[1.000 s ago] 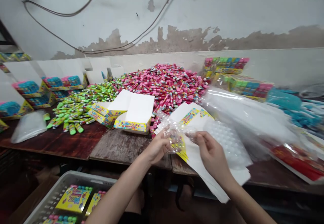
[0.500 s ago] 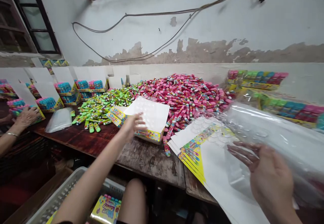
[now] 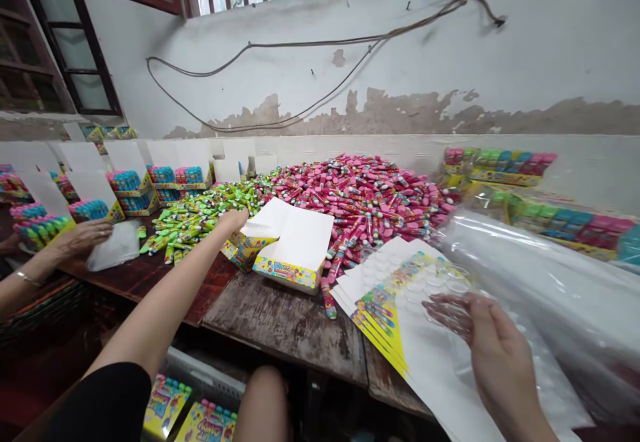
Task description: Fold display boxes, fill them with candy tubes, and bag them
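My left hand (image 3: 233, 219) reaches far forward onto the heap of green tubes (image 3: 195, 219), just left of the open white-and-yellow carton (image 3: 293, 242). Its fingers dip among the tubes and are hidden. My right hand (image 3: 483, 335) is low at the right and holds a clear blister tray (image 3: 425, 282). The fingers show through the plastic. The tray hangs over a fanned stack of flat printed cartons (image 3: 375, 299). A large heap of pink tubes (image 3: 370, 192) lies behind the carton.
A co-worker's hand (image 3: 80, 239) rests on a clear plastic bag (image 3: 117, 245) at the left. Filled display boxes (image 3: 125, 185) line the back left. Wrapped packs (image 3: 500, 162) and a stack of clear plastic (image 3: 545, 275) fill the right. A basket (image 3: 205, 379) of filled packs sits below the table.
My left hand left the carton's white flap and moved left onto the green tubes. My right hand drew the clear tray down and left. The co-worker's hand shifted onto the plastic bag.
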A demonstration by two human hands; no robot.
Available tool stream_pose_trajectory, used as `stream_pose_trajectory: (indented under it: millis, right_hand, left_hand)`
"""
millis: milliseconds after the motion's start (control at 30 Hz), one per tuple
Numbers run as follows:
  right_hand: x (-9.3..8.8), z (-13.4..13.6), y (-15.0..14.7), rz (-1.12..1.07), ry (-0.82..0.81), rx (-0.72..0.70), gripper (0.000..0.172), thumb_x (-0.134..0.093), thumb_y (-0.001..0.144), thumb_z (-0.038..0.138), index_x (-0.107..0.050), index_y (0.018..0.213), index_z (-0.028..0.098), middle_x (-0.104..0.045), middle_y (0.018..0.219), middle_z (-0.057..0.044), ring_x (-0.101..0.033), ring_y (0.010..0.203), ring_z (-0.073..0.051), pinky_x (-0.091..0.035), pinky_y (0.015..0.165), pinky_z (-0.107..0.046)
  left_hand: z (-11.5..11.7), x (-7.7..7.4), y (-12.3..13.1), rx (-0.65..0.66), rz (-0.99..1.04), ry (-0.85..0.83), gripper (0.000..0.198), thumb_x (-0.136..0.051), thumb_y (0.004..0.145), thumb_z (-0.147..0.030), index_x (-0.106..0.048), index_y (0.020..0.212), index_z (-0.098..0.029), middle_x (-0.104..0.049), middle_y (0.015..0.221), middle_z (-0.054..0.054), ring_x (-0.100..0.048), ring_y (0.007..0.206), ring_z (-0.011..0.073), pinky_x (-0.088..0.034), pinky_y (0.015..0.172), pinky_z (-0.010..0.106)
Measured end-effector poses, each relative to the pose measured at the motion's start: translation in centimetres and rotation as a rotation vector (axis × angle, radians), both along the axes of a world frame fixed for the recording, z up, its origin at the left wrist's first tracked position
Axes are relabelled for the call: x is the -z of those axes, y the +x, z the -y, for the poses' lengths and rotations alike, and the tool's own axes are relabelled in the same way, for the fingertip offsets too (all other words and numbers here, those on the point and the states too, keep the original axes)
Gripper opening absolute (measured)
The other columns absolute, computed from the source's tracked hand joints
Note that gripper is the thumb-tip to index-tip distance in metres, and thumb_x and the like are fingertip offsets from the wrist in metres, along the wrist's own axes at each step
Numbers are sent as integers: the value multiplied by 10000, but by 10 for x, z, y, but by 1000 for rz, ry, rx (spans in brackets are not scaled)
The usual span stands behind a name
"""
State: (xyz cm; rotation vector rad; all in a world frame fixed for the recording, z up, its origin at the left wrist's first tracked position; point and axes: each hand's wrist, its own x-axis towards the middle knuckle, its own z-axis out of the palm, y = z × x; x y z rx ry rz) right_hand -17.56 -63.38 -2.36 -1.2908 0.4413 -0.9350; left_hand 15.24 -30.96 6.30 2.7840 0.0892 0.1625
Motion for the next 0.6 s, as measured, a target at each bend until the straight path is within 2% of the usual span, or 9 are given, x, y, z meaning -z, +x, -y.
stream_pose_trajectory:
  millis: [100,167,233,300,367,500,600]
  right_hand:
    - [5,5,-3,-5,20,10,510,-694,595,661,-584,777,198,-688,761,-51,-683,657,-179,-595,644,-272]
    - [9,6,-4,-13,15,5,498,-683,615,658,-589,777,196,-691,773,-53,-684,669,-173,-590,644,-250]
    - [12,7,-6,-24,3,-2,489,-671,635,654,-595,784,195,-695,785,-55,-683,678,-164,-584,650,-229]
    - [14,8,-6,-31,-7,-4,489,-668,640,655,-599,787,193,-697,785,-54,-683,685,-158,-580,653,-214]
    - [16,9,-6,-29,-14,-3,485,-667,646,650,-600,792,192,-697,784,-56,-685,686,-162,-581,652,-217]
    - [16,9,-4,-17,-19,-10,460,-665,656,632,-581,781,197,-696,782,-68,-694,682,-209,-601,644,-289]
    - [15,6,-4,-32,-50,-23,468,-642,674,641,-580,783,191,-689,779,-66,-693,690,-213,-609,658,-318]
  left_hand:
    - [-6,-1,-1,51,-19,115,510,-430,892,-510,-604,1093,-75,-614,1145,183,-571,1096,274,-427,950,481]
    - [-10,0,-6,133,-9,185,467,-460,865,-454,-653,1020,-57,-583,1201,228,-510,1183,335,-387,988,492]
    - [-16,2,-11,261,8,233,394,-460,838,-394,-695,970,-106,-518,1325,186,-405,1287,341,-315,1060,459]
    - [-21,7,-15,397,-4,255,347,-434,826,-346,-712,971,-197,-486,1390,73,-365,1328,277,-262,1102,388]
    - [-24,12,-16,484,-58,257,352,-413,811,-313,-712,987,-253,-552,1332,26,-443,1273,230,-281,1091,359]
    - [-25,18,-11,514,-166,227,327,-486,718,-330,-735,899,-220,-683,1124,71,-569,1121,270,-373,1013,391]
    - [-24,13,-12,492,-231,169,288,-552,631,-385,-730,708,-173,-730,900,104,-644,904,289,-495,817,364]
